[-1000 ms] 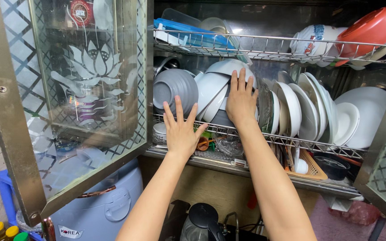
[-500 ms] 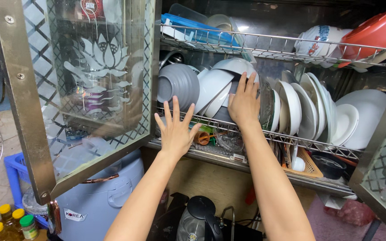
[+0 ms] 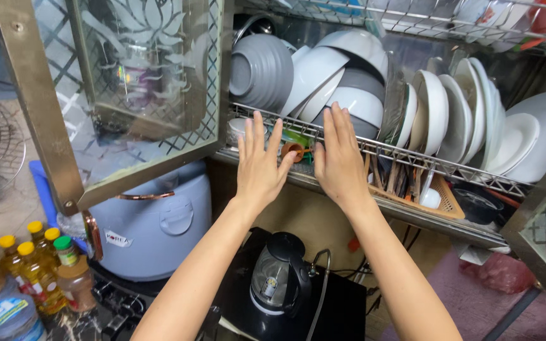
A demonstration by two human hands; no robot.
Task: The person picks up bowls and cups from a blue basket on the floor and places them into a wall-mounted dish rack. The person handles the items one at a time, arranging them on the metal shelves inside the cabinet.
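My left hand (image 3: 261, 165) is spread flat with fingers apart, in front of the lower edge of a wire dish rack (image 3: 412, 159) inside a cabinet. My right hand (image 3: 340, 161) is beside it, fingers straight and close together, its tips level with the rack's front wire below a grey bowl (image 3: 356, 123). Neither hand holds anything. Grey ribbed bowls (image 3: 261, 72) and white bowls (image 3: 314, 72) stand on edge in the rack above my hands. White plates (image 3: 450, 117) stand in a row to the right.
A glass cabinet door (image 3: 127, 95) with an etched flower stands open at left. Below are a pale blue rice cooker (image 3: 156, 227), a black kettle (image 3: 279, 278), oil bottles (image 3: 36, 268) and a wicker tray (image 3: 440, 196) of utensils. An upper rack (image 3: 412, 16) holds more dishes.
Both hands have come down from the bowls to the rack's front edge, and the right hand has left the bowl it touched. The view has moved closer and lower.
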